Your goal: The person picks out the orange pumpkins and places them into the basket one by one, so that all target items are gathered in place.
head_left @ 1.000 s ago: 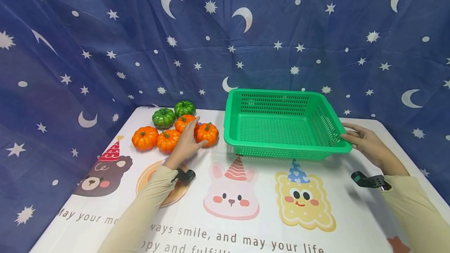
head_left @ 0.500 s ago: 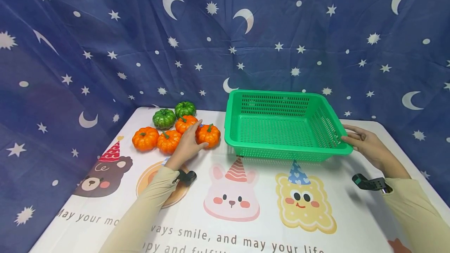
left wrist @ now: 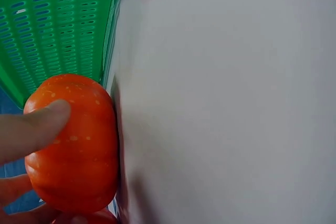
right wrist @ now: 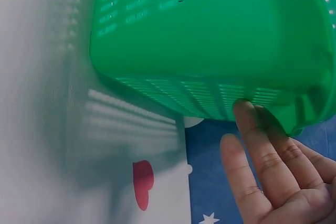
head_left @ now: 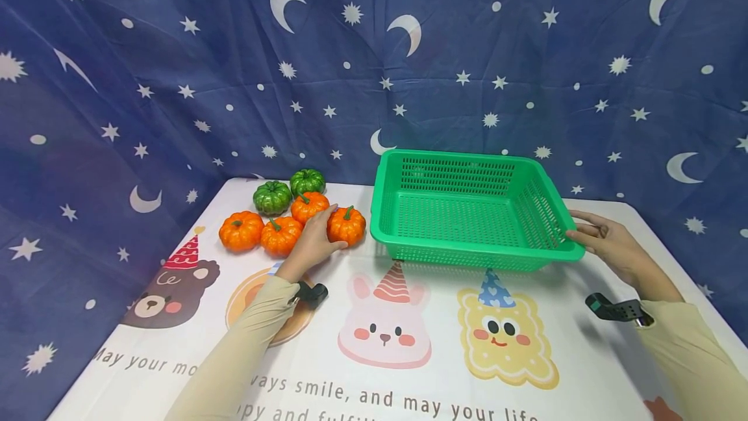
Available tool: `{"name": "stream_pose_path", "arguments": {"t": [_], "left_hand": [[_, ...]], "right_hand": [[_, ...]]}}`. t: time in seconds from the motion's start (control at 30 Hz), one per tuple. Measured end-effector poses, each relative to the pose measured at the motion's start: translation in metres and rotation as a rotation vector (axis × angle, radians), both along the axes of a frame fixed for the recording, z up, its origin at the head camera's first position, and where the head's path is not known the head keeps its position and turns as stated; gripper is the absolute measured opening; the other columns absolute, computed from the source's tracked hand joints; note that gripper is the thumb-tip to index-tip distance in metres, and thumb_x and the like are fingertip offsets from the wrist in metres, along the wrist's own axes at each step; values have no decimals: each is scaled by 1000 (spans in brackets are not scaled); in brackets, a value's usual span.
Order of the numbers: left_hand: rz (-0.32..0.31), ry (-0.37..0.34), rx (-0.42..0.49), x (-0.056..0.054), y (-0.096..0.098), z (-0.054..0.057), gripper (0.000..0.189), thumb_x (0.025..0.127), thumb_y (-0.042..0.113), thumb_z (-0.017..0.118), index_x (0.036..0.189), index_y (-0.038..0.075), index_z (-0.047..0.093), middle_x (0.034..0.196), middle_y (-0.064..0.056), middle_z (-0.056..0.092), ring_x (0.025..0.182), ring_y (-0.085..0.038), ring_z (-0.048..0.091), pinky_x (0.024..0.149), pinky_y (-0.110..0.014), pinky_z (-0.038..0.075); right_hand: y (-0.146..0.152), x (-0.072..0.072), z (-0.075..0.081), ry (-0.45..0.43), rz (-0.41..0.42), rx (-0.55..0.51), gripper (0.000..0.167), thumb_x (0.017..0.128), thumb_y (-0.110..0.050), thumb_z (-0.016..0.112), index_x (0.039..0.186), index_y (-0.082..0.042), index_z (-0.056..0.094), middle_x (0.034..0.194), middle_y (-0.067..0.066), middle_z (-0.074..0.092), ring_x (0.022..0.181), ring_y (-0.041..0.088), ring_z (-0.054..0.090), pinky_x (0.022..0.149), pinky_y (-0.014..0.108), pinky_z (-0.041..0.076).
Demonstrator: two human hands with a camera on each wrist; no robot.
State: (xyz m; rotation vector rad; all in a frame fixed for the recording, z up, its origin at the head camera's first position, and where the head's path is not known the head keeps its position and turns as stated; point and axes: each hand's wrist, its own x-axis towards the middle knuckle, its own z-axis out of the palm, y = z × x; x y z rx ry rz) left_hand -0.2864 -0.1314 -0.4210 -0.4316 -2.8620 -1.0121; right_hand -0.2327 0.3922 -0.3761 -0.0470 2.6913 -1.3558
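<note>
Grasping a round, ribbed, glossy orange pumpkin [head_left: 353, 230] between thumb and fingers of the left hand [head_left: 311, 244], just beside the left end of the rectangular, slotted green plastic basket [head_left: 467, 216]; contact with the basket not confirmed. Resting the right hand [head_left: 615, 247], fingers largely extended and clasping nothing, against the outside of the basket's right end, thumb near its front right corner. Principal hazard, in judgement: slippage, from smooth, shiny skin on a wide body, with possible rolling toward the basket's left wall. Firmness of the grasp: cannot tell, some fingers being partly hidden. Second hazard: crowding farther left of the basket, with a stemmed orange pumpkin [head_left: 308, 203], a shiny squat orange pumpkin [head_left: 280, 237] and a pale-stemmed, outermost orange pumpkin [head_left: 241, 231] close together, the nearer two liable to be knocked by the back of the left hand. Lower exposure for two dark green ribbed pumpkins [head_left: 273, 197], behind these and also left of the basket. Third hazard: striking the basket's left rim, should any rightward shift come too low. Fourth hazard: sliding or tilting of the presumably light basket over the smooth-looking white printed tablecloth [head_left: 438, 297], from one-sided pressure at its right end, with no opposing hold visible at its left.
</note>
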Motion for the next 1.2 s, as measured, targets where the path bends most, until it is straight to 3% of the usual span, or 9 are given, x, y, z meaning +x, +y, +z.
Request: {"name": "stream_pose_path", "arguments": {"t": [0.07,0.2,0.3,0.4,0.53,0.7,0.87,1.1,1.2], "left_hand": [[2,-4,-4,-1,0,0,79,78,14,76,143,-1,34,142,-27,40,131,-44,38,113,-52,29],[9,-14,-3,-2,0,0,80,77,14,76,143,-2,33,143,-27,40,132,-43,37,114,-52,28],[13,-21,-6,-2,-1,-1,81,77,15,77,143,-2,33,143,-27,39,132,-42,37,114,-51,29],[9,-19,-10,-1,-1,-1,82,76,17,78,142,-3,33,142,-27,40,132,-42,38,113,-51,30],[3,-9,-6,-1,-2,-2,81,76,18,78,140,-5,36,141,-26,42,130,-41,41,112,-50,31],[18,-6,3,-2,-1,-2,78,75,18,79,138,-5,39,139,-25,44,129,-40,43,112,-50,33],[31,-2,27,-1,0,1,77,74,18,80,137,-3,42,138,-25,45,128,-41,43,111,-51,33],[46,3,99,-3,-3,10,77,72,19,81,137,-2,43,137,-24,47,128,-38,44,110,-49,35],[54,22,129,-5,-8,17,78,72,19,82,137,-2,43,137,-23,48,124,-38,47,107,-48,38]], "right_hand": [[1,0,-1,11,4,10,70,94,-31,56,150,-5,22,96,-40,46,91,-23,47,76,12,47],[2,0,-2,13,-3,51,71,94,-34,56,150,-7,22,112,-26,52,93,-23,44,76,10,45],[3,-2,-1,-11,-5,68,72,95,-37,54,151,-8,19,140,8,48,106,-11,49,95,31,49],[3,-4,0,-32,-6,55,74,95,-38,52,152,-9,15,147,33,26,109,-8,45,103,58,37],[5,-7,-1,-44,-12,34,74,95,-39,52,152,-10,14,147,34,23,105,-12,43,102,64,32],[5,-9,-1,-45,-7,45,73,96,-38,51,152,-11,13,149,33,22,122,8,47,104,62,32],[5,-9,-1,-31,-1,57,72,96,-38,51,152,-10,16,149,26,29,92,-26,38,103,60,34],[5,-9,0,-24,-3,74,72,96,-38,52,151,-9,17,146,34,27,91,-26,36,102,58,36],[5,-9,0,-12,-6,82,72,95,-37,53,151,-7,19,146,18,40,90,-26,39,97,39,49]]}}
